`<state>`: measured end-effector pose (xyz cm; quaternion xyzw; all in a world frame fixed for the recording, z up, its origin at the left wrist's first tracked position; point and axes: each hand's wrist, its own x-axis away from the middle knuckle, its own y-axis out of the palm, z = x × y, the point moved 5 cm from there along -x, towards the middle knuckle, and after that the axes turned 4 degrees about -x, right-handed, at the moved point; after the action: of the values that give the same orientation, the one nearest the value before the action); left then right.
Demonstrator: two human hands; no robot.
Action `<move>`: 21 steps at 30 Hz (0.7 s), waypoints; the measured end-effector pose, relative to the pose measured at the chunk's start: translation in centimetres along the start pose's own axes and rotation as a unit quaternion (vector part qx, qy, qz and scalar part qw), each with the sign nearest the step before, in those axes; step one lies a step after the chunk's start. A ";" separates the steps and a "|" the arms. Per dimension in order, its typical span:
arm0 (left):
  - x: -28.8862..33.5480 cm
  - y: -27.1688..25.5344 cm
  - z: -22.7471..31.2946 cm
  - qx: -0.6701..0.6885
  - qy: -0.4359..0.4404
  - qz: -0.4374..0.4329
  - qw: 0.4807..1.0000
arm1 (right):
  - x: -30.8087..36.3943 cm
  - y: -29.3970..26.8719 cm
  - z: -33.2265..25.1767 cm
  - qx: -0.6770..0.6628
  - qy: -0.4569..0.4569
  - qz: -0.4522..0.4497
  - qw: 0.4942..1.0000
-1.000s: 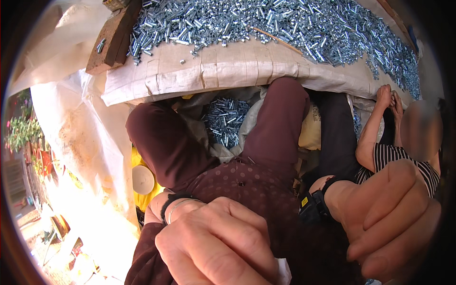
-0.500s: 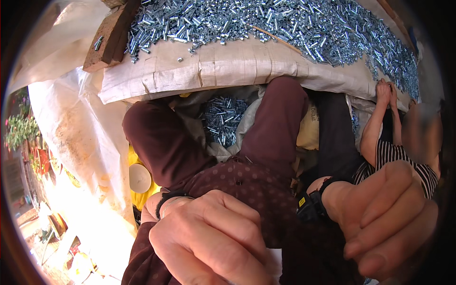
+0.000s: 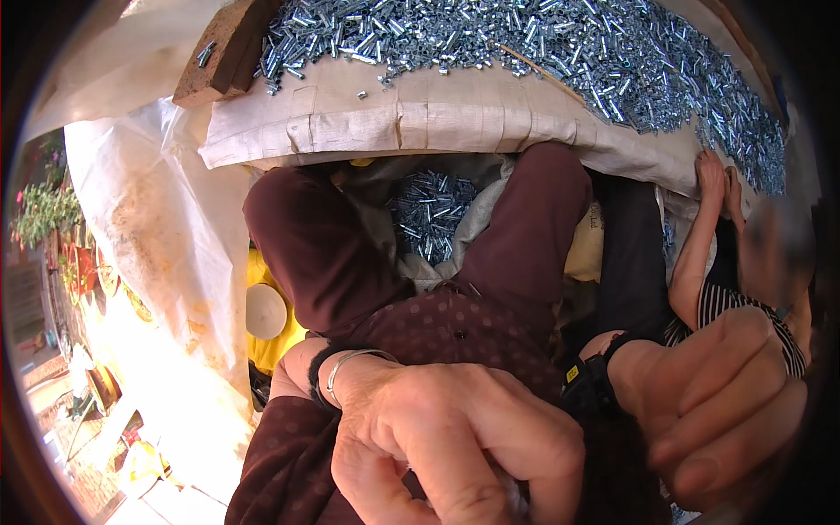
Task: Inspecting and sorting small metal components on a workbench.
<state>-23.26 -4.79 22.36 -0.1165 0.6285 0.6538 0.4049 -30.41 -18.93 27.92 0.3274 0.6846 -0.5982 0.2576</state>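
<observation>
My left hand [image 3: 459,437] hovers over my lap with its fingers curled down and pressed together. A small whitish bit shows by its fingertips; what it is I cannot make out. To the right, my right hand [image 3: 717,402] is held up close, fingers folded inward; whatever lies inside them is hidden. Both hands are apart from the metal pieces. A heap of small shiny metal cylinders [image 3: 490,39] covers the pale sheeted surface [image 3: 350,122] ahead. More such metal cylinders [image 3: 429,210] fill a pale sack [image 3: 481,210] between my knees.
A wooden block [image 3: 219,57] edges the heap at the left, and a thin stick [image 3: 538,70] lies across it. A round pale dish [image 3: 265,311] sits on something yellow beside my leg. At the right, another person's hands [image 3: 713,179] touch the sheet's edge.
My left hand has moved right and turned, its fingers now pointing more downward. My right hand has stayed nearly in place. The whole view has shifted slightly.
</observation>
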 end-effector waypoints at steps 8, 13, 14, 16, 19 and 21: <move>0.5 -3.7 2.2 -0.106 -0.127 -0.077 0.983 | -1.3 2.8 -1.3 -0.620 -0.062 0.034 0.782; 4.3 -9.7 3.0 -0.182 -0.246 0.308 0.901 | -5.1 1.1 -0.3 -0.588 -0.068 -0.201 0.781; 4.4 -10.4 3.1 -0.184 -0.262 0.308 0.896 | -5.5 1.7 -1.2 -0.583 -0.061 -0.425 0.690; 4.6 -11.3 2.8 -0.198 -0.246 0.334 0.888 | -6.6 1.9 -1.4 -0.579 -0.132 -0.448 0.669; 4.7 -12.2 2.4 -0.199 -0.229 0.357 0.884 | -5.1 2.6 -2.0 -0.622 -0.243 -0.324 0.670; 4.8 -12.5 2.5 -0.205 -0.217 0.379 0.876 | -4.3 1.6 -2.5 -0.663 -0.280 -0.170 0.673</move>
<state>-16.98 -2.13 10.51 0.1949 0.3727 0.8803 0.2194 -26.32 -17.00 30.46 -0.2347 0.8408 -0.0848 0.4803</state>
